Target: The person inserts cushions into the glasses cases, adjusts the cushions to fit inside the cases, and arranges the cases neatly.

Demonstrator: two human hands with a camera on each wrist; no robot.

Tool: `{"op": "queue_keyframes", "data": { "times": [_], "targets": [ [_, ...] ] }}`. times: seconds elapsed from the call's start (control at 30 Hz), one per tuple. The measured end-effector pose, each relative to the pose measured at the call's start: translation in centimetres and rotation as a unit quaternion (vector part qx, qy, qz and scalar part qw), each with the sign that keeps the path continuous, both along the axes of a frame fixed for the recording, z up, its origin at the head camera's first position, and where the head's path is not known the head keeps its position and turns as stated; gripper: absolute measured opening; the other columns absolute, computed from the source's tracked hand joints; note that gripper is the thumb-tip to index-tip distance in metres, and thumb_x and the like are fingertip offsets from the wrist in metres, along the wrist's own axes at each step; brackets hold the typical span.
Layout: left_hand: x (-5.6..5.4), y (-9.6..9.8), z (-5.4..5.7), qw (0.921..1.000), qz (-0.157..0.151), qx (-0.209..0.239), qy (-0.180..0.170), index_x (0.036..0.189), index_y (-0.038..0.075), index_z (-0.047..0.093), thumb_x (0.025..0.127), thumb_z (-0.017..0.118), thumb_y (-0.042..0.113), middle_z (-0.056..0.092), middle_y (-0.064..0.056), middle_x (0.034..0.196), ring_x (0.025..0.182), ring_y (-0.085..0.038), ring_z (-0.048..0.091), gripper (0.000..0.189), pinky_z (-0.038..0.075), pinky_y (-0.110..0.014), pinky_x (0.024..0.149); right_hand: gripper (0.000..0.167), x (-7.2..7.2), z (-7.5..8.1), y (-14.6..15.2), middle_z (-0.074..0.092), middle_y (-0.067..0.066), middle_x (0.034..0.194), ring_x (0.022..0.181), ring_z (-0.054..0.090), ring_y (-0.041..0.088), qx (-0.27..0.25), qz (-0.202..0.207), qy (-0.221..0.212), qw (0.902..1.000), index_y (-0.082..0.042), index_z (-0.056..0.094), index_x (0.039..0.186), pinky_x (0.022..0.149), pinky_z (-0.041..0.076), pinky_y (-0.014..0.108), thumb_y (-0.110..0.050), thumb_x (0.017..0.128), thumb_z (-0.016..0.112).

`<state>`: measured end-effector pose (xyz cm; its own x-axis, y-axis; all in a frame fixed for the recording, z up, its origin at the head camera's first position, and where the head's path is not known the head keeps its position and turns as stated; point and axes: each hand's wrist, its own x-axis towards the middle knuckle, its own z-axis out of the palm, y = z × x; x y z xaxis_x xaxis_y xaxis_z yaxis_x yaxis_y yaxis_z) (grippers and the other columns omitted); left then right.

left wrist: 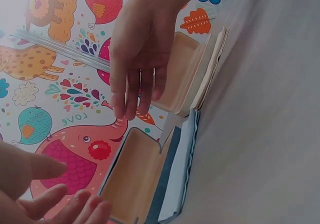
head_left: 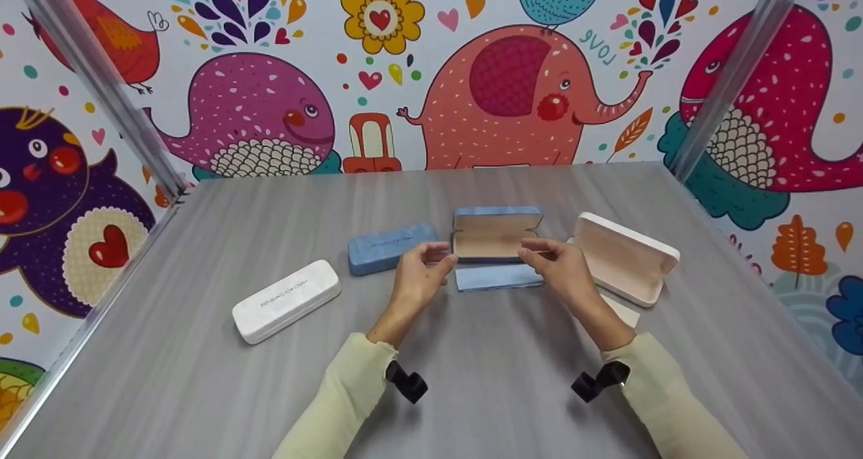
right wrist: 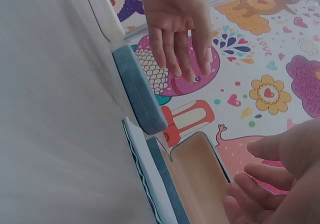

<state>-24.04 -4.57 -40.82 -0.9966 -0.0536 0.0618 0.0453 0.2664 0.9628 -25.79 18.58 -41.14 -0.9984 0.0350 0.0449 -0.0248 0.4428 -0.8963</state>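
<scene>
An open blue glasses case (head_left: 497,240) with a tan lining stands on the table between my two hands. In front of it lies a folded light-blue cloth (head_left: 499,278). My left hand (head_left: 419,276) hovers near the case's left end, fingers loosely bent and holding nothing. Near its right end my right hand (head_left: 561,270) is raised, also holding nothing. In the left wrist view a gap shows between the left hand (left wrist: 55,199) and the case (left wrist: 132,176). The right wrist view shows the right hand (right wrist: 280,179) beside the lined lid (right wrist: 197,171).
A shut blue glasses case (head_left: 391,249) lies left of the open one, and a shut white case (head_left: 286,302) farther left. On the right stands an open white case (head_left: 623,260), with a cream cloth (head_left: 620,311) before it. A printed wall (head_left: 377,142) backs the grey table (head_left: 472,391).
</scene>
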Motion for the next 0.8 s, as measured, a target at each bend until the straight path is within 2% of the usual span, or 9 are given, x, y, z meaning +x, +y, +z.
{"op": "queue_keyframes", "data": {
  "times": [0.13,0.27,0.43,0.63,0.8],
  "targets": [
    [-0.4,0.3,-0.4,0.9996,0.005,0.005,-0.026,0.122,0.001,0.067,0.096,0.067,0.014,0.070,-0.018,0.116,0.098,-0.025,0.070,0.029,0.062,-0.031,0.076,0.034,-0.6,-0.3,0.4,0.068,0.017,0.121,0.093,0.063,0.024,-0.002,-0.013,-0.012,0.9998,-0.003,0.069,0.124,0.066,0.052,0.019,-0.023,0.097,0.068],
    [-1.0,0.5,-1.0,0.9985,0.002,0.014,-0.053,0.123,0.000,0.066,0.097,0.066,0.015,0.070,-0.018,0.116,0.098,-0.026,0.071,0.030,0.062,-0.033,0.077,0.031,-1.0,-0.7,0.8,0.068,0.008,0.098,0.075,0.060,0.015,-0.009,-0.031,-0.022,0.9992,-0.001,0.070,0.119,0.056,0.047,0.016,-0.022,0.096,0.069],
    [-1.7,0.9,-1.8,0.9980,0.003,0.013,-0.062,0.122,-0.005,0.066,0.096,0.066,0.012,0.071,-0.021,0.114,0.096,-0.029,0.072,0.031,0.061,-0.030,0.073,0.031,-1.3,-1.0,1.3,0.057,-0.003,0.077,0.062,0.052,0.007,-0.020,-0.039,-0.022,0.9988,0.002,0.070,0.116,0.052,0.040,0.016,-0.021,0.095,0.069],
    [-2.6,1.6,-2.6,0.9952,0.020,0.035,-0.090,0.119,-0.005,0.068,0.093,0.068,0.009,0.073,-0.020,0.107,0.089,-0.024,0.071,0.029,0.056,-0.024,0.065,0.032,-1.8,-1.6,1.7,0.058,-0.002,0.079,0.063,0.053,0.007,-0.034,-0.046,-0.036,0.9977,0.005,0.069,0.117,0.051,0.043,0.015,-0.018,0.096,0.069],
    [-3.1,1.9,-3.2,0.9919,0.039,0.023,-0.118,0.117,-0.003,0.069,0.091,0.070,0.008,0.074,-0.018,0.107,0.081,-0.014,0.067,0.028,0.055,-0.022,0.062,0.033,-2.2,-2.3,2.1,0.066,0.007,0.095,0.075,0.055,0.007,0.001,-0.053,-0.027,0.9983,0.005,0.069,0.117,0.060,0.045,0.014,-0.019,0.095,0.069]
  ]
}}
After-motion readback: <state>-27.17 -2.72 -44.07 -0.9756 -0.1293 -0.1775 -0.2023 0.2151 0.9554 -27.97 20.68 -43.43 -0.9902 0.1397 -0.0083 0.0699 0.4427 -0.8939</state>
